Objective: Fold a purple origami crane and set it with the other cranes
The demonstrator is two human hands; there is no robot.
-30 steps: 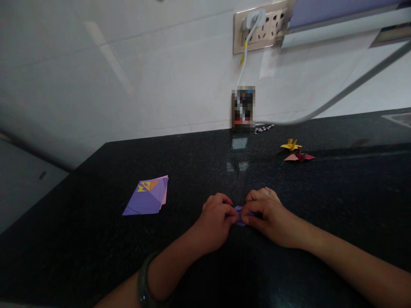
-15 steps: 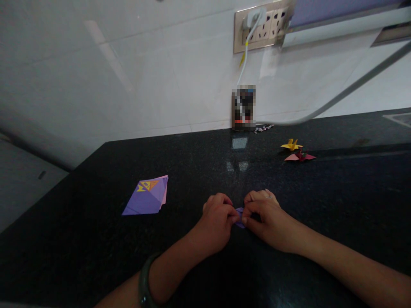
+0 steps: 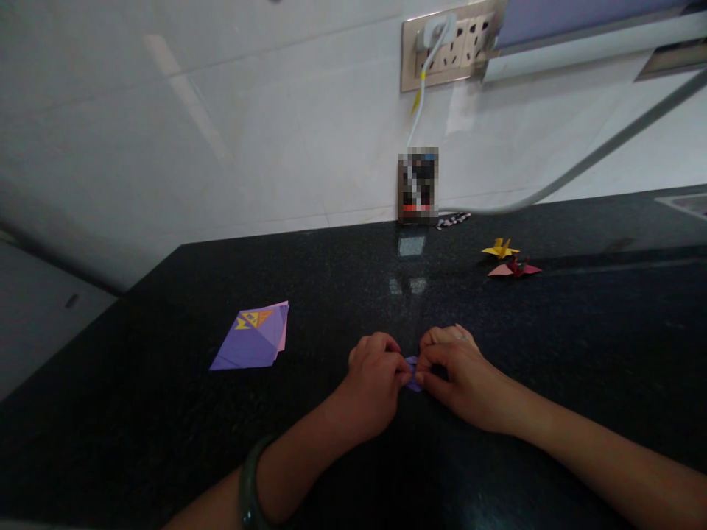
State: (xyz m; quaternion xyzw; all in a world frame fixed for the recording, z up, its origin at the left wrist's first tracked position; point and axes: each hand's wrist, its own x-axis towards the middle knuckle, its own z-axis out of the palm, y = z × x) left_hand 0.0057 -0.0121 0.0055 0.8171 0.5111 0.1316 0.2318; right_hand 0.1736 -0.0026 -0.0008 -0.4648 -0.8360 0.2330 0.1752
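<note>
A small folded piece of purple paper [image 3: 412, 375] lies low over the dark countertop between my hands, mostly covered by fingers. My left hand [image 3: 376, 375] pinches its left side, with a green bangle farther down on that wrist. On the right side, the thumb and fingers of my right hand [image 3: 456, 375] are closed on the paper too; a ring shows on one finger. The exact folds are hidden by my fingertips.
Left of my hands lies a stack of purple and pink paper [image 3: 251, 342]. A yellow folded bird [image 3: 500, 249] and a red-pink folded bird [image 3: 515, 269] sit at the back right. A blurred-out upright device [image 3: 418, 185] leans on the wall, its cable running to a socket [image 3: 450, 44].
</note>
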